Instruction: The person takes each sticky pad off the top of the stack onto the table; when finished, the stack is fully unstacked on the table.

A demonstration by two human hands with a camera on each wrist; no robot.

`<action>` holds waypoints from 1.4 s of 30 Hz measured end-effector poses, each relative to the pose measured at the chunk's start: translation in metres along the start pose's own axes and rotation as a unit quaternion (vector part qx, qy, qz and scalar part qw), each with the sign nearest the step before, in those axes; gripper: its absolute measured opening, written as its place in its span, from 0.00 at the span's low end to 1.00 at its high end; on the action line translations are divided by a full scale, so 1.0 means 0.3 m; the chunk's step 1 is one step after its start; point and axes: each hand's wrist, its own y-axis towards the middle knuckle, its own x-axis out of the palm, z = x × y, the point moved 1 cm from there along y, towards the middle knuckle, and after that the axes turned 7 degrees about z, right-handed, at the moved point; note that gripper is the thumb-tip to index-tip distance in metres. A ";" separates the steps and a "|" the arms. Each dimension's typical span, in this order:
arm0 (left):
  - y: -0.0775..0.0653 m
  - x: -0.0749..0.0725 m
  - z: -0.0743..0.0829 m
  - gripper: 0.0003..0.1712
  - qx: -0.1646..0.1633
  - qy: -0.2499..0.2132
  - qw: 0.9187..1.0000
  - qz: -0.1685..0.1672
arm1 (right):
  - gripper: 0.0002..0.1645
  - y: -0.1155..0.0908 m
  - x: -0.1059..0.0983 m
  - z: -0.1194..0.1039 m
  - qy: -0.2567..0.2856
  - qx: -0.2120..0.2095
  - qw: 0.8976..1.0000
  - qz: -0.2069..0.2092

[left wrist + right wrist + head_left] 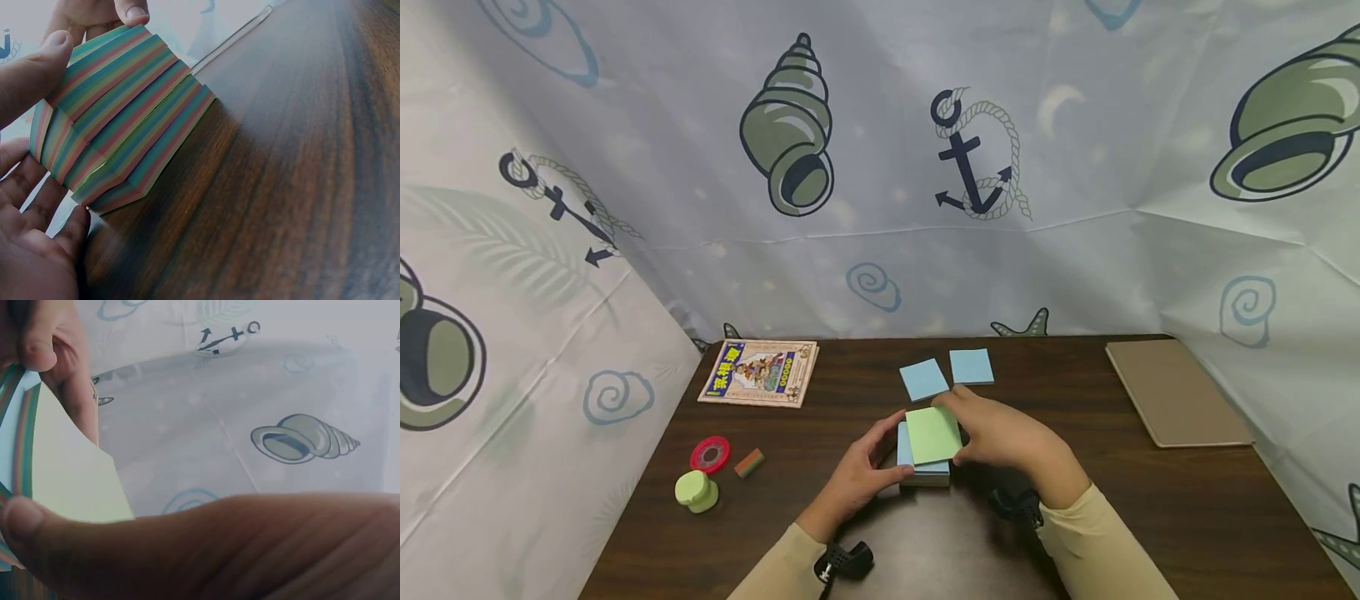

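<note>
On a desk (pixel 1150 500), a left hand (pixel 859 468) curls around the left side of a stack of note pads (pixel 925 480) while the right hand (pixel 1011 429) grips the skewed green pad (pixel 934 435) atop it, apparently mid-stacking, with squaring seemingly needed next.

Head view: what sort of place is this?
Likely a makeshift tabletop recording corner; home or studio, I can't tell. Clues: a dark wood-grain table, a creased shell-and-anchor-print sheet behind it, and black wrist cameras on both arms.
</note>
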 end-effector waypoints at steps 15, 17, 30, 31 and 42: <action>0.001 -0.001 -0.007 0.51 0.032 -0.004 0.999 -0.011 | 0.18 -0.009 -0.042 0.034 0.059 -0.030 0.997 0.033; -0.001 0.000 -0.008 0.50 0.034 -0.005 0.999 -0.012 | 0.17 -0.010 -0.049 0.039 0.059 -0.023 0.997 0.036; 0.004 0.004 -0.003 0.49 0.060 -0.017 0.998 -0.015 | 0.28 -0.016 -0.110 0.176 0.079 0.026 0.981 0.175; 0.003 0.004 -0.004 0.49 0.060 -0.017 0.998 -0.015 | 0.29 -0.014 -0.109 0.193 0.086 0.028 0.978 0.190; 0.005 0.000 -0.003 0.49 0.057 -0.014 0.998 -0.018 | 0.11 -0.020 -0.123 0.322 0.075 0.074 0.955 0.279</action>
